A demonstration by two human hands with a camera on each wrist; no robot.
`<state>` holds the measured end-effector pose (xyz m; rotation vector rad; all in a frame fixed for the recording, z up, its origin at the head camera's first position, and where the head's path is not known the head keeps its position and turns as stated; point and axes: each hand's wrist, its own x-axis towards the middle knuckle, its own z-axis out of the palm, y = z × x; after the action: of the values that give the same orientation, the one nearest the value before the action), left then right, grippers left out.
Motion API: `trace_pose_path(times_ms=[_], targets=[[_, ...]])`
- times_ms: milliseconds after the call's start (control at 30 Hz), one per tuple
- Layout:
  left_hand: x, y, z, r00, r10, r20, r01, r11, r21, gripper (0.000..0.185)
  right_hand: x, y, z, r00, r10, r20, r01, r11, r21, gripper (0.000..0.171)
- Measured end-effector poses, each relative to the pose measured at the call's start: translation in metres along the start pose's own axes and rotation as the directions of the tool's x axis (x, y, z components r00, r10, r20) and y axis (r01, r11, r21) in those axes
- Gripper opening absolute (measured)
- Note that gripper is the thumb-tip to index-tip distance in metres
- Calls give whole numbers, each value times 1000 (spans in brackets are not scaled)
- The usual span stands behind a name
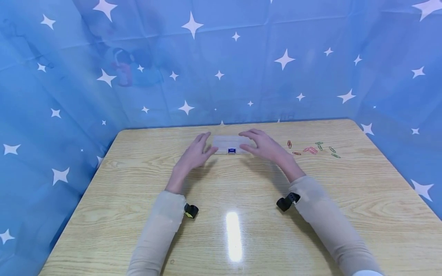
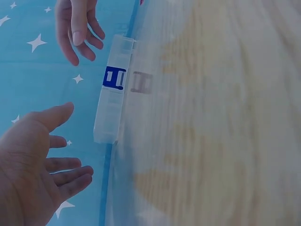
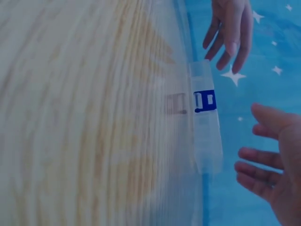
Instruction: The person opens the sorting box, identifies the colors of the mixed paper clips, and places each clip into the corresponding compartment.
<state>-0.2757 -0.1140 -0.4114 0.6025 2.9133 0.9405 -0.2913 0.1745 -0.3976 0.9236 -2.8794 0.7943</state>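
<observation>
A clear plastic box (image 1: 226, 142) with a blue latch (image 1: 231, 151) on its front lies toward the back of the table. My left hand (image 1: 195, 153) is at the box's left end, fingers spread and relaxed, holding nothing. On the other side, my right hand (image 1: 264, 145) overlaps the box's right end in the head view, its fingers loosely bent with nothing between them. In the left wrist view the box (image 2: 113, 94) stands shut, and a gap shows between it and the left hand (image 2: 42, 165). The right wrist view shows the right hand (image 3: 273, 160) likewise apart from the box (image 3: 206, 132).
Right of the box lie several paper clips in colour groups: red clips (image 1: 289, 144), pink clips (image 1: 312, 150) and green clips (image 1: 332, 149). The wooden table (image 1: 138, 176) ends at the back against a blue curtain (image 1: 155, 57) with white stars.
</observation>
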Motion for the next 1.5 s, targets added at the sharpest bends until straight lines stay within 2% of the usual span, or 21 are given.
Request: trace_pose_path(times_ms=[400,800,967,1267,1500], targets=[[14,-1,12,1000,-15,15,15,1000,-18,74,10,1,13,993,-122,-8,122,991,61,29],[27,4,15,999,12,37,-10,999,-36,76,19,-2,19,991,-131,-10,132,988,75,10],[31,6,15,998,27,60,-26,999,-19,76,21,-2,19,993,-114,-11,114,989,99,8],[37,4,19,997,10,80,-12,1000,27,71,26,6,22,998,-67,0,67,985,162,6],[37,5,19,997,6,76,-10,999,52,64,31,8,26,994,-107,-5,106,981,161,7]])
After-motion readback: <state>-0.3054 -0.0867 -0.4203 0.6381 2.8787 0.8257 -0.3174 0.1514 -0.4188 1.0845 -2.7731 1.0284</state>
